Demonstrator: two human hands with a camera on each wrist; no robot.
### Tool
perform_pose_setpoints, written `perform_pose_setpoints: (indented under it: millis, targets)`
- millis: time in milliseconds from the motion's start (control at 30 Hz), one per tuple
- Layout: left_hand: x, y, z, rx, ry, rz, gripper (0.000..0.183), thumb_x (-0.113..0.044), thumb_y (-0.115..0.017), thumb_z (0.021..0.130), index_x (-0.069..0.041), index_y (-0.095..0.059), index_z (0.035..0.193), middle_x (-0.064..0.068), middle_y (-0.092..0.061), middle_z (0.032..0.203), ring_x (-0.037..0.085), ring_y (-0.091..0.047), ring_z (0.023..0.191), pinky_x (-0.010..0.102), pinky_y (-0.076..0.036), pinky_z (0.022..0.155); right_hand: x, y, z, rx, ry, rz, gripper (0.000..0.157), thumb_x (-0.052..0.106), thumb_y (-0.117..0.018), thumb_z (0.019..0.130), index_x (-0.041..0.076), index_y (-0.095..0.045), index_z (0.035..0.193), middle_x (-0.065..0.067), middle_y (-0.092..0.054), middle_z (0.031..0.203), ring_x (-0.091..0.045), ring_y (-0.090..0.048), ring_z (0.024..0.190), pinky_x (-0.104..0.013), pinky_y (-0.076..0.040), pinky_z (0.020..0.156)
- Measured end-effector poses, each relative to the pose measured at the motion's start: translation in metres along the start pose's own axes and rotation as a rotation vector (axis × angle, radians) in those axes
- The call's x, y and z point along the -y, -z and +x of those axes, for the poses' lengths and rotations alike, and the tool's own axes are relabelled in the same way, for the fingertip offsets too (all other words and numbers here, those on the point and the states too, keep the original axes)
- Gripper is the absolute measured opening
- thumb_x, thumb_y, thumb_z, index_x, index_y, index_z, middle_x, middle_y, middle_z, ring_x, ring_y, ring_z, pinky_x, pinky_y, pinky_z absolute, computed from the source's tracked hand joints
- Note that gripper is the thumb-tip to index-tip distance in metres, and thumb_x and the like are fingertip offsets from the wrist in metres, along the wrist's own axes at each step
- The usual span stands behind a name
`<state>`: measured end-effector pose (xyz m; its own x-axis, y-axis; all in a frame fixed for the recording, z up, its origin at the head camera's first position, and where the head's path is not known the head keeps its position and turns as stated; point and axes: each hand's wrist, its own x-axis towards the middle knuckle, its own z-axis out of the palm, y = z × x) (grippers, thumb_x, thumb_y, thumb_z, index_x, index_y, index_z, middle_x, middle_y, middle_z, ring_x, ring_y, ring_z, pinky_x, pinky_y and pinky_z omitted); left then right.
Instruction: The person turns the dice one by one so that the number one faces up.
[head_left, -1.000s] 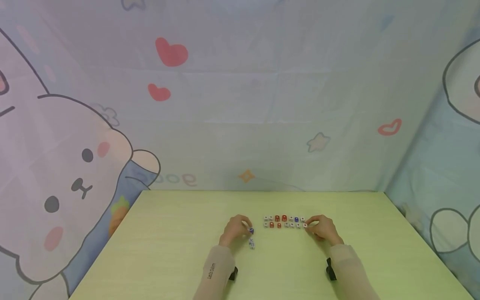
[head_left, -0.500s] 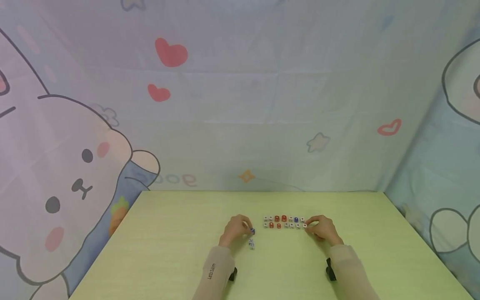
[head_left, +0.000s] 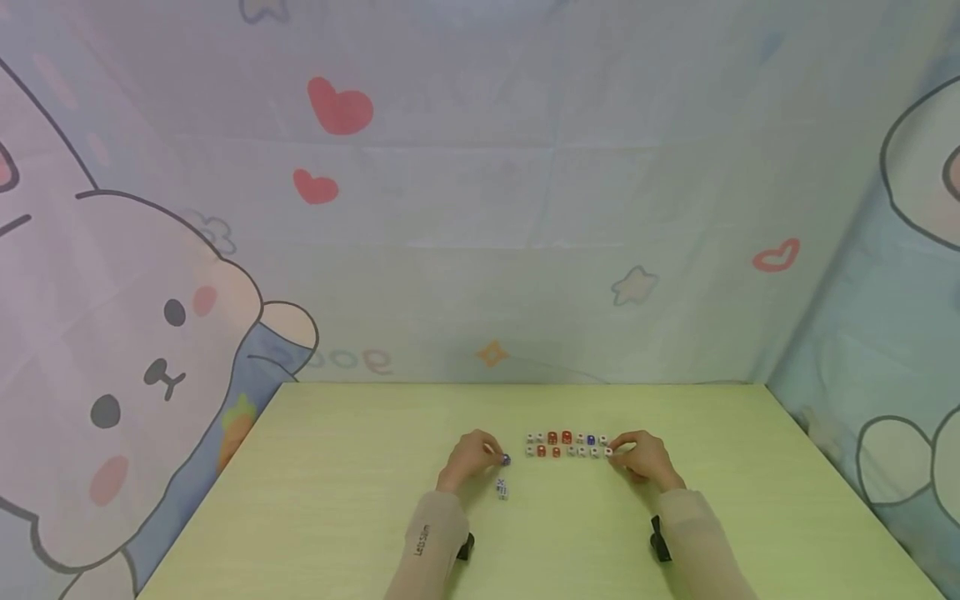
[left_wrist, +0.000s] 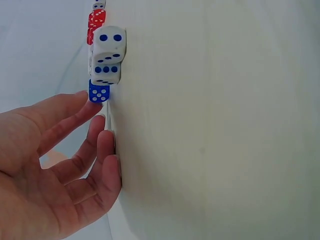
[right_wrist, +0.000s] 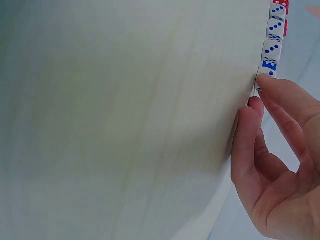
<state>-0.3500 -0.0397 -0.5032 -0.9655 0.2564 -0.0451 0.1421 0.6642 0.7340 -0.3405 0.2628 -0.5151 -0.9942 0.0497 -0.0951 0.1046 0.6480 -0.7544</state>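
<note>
My left hand [head_left: 470,458] pinches a blue die [head_left: 506,459] between thumb and fingertip, left of the two rows of dice; in the left wrist view the blue die [left_wrist: 99,93] turns a five-spot face to the camera. My right hand [head_left: 647,458] pinches the white die [head_left: 608,452] at the right end of the front row. In the right wrist view, the thumb covers part of this white die [right_wrist: 269,74]. Nearer the body, two white dice [head_left: 502,492] sit close together below the blue die.
The back row holds white dice, two larger red dice [head_left: 566,437] and a blue die [head_left: 591,439]. Red dice [head_left: 542,451] and white ones make up the front row. The pale yellow-green table [head_left: 337,500] ends at a printed cloth backdrop [head_left: 465,250].
The blue die in my left hand has turned and shifted slightly to the right. My right hand and the rows of dice look unchanged.
</note>
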Motion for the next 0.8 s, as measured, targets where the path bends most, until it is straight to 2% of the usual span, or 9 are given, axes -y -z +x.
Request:
perform_pose_setpoints:
  millis: [333,533,800]
  targets:
    - [-0.001,-0.004,0.004,-0.005,0.010,0.036,0.017,-0.006,-0.073,0.066,-0.008,-0.065,0.081,0.007,-0.063,0.083,0.017,-0.055,0.071,0.030,-0.042,0.060,0.000,-0.001,0.001,-0.002,-0.009,0.007,0.020,0.013,-0.066,0.076,0.006,-0.067,0.096,0.003,-0.044,0.043,-0.007,-0.034,0.037,-0.022,-0.039,0.041]
    - [-0.003,-0.008,0.008,-0.020,0.018,0.058,0.015,-0.004,-0.072,0.066,-0.007,-0.065,0.078,0.006,-0.062,0.080,0.017,-0.053,0.067,0.029,-0.041,0.058,-0.002,-0.002,0.001,-0.012,-0.002,-0.006,0.022,0.013,-0.067,0.076,0.007,-0.066,0.098,0.002,-0.046,0.045,-0.007,-0.035,0.037,-0.023,-0.040,0.041]
    - [-0.011,-0.010,0.008,-0.049,0.010,0.097,0.019,-0.011,-0.076,0.064,-0.005,-0.063,0.076,0.006,-0.064,0.078,0.017,-0.054,0.067,0.030,-0.041,0.058,-0.002,-0.002,0.002,-0.008,-0.015,-0.006,0.022,0.014,-0.066,0.076,0.007,-0.066,0.098,0.001,-0.050,0.050,-0.007,-0.036,0.039,-0.023,-0.041,0.041]
